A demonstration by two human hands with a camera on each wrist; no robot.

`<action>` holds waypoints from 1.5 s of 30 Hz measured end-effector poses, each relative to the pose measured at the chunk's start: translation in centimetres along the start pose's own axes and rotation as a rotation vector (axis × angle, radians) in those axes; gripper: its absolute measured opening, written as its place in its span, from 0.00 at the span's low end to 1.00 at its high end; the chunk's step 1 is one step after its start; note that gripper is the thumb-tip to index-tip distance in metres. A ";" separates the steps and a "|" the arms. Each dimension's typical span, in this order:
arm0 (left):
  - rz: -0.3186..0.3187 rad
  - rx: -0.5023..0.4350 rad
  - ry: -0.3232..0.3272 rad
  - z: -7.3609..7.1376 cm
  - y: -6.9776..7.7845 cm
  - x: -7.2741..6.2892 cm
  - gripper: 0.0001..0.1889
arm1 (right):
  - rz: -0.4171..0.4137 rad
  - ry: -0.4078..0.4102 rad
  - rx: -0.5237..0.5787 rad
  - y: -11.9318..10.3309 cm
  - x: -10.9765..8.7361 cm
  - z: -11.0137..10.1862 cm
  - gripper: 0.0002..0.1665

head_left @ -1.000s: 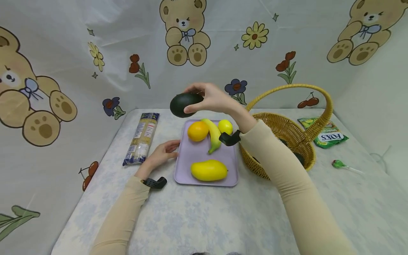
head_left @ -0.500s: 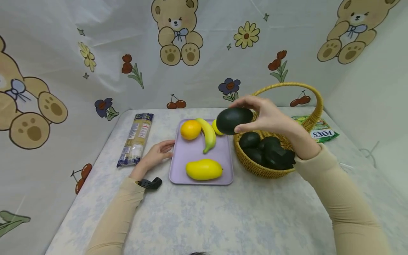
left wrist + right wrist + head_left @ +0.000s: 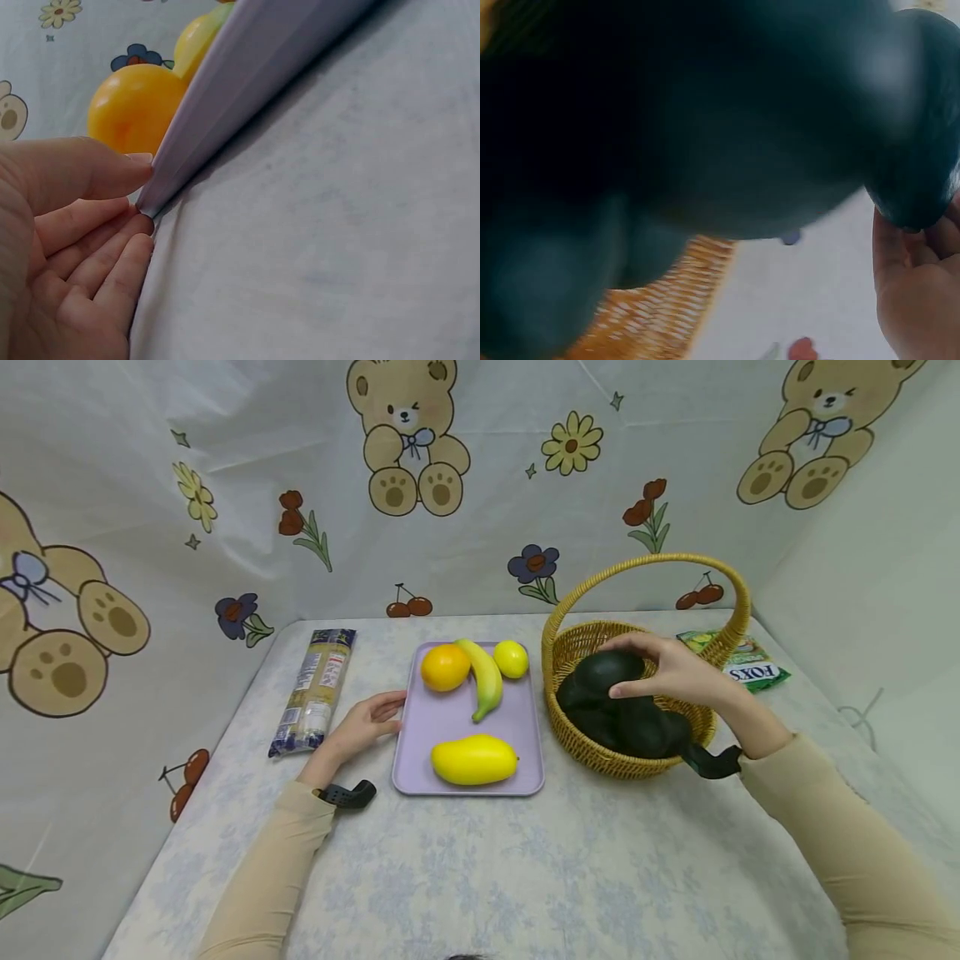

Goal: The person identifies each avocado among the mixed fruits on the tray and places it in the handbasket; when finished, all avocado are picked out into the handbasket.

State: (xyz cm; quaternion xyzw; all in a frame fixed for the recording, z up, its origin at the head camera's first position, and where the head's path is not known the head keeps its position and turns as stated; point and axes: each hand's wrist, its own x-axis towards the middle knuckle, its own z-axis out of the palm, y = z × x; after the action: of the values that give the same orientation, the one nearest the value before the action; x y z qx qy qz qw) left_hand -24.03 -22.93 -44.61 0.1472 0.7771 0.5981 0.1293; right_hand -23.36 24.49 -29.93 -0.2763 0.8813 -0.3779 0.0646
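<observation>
My right hand [image 3: 667,672] grips a dark green avocado [image 3: 602,671], fingers on its far side and thumb on the near side. It is inside the rim of the wicker basket [image 3: 618,766], just above or against several other avocados [image 3: 645,731]; contact cannot be told. In the right wrist view, that held avocado [image 3: 922,120] is at the right edge, while large blurred avocados fill the foreground. My left hand [image 3: 363,727] rests at the left edge of a lilac tray [image 3: 450,714], its loosely extended fingers and thumb touching the side [image 3: 202,127].
On the tray lie an orange [image 3: 446,667], a banana [image 3: 486,681], a lemon [image 3: 511,659] and a yellow mango [image 3: 474,759]. Left of it lies a packet of noodles [image 3: 315,689]. A green Fox's bag [image 3: 750,668] sits behind the basket, whose handle [image 3: 652,560] arches high.
My right hand has carried the avocado rightward from above the tray and lowered it into the basket. The left hand stays at the tray's edge. The head view has shifted slightly.
</observation>
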 end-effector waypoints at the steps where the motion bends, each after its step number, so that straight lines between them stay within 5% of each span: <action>1: -0.001 0.000 0.000 0.0 0.0 0.0 0.31 | 0.003 -0.009 -0.004 0.4 0.1 0.2 0.31; 17: 0.017 0.004 -0.005 0.0 0.0 -0.3 0.31 | -0.051 -0.171 -0.071 2.8 0.7 1.9 0.35; 45: 0.028 -0.010 -0.008 0.1 0.0 -0.2 0.31 | -0.039 -0.059 -0.063 3.4 0.5 3.3 0.40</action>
State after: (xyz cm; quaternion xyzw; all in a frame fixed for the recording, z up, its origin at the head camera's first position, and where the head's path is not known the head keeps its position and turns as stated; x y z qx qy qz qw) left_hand -23.78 -22.96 -44.63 0.1596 0.7716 0.6030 0.1247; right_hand -24.21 24.09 -34.60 -0.3066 0.8848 -0.3429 0.0745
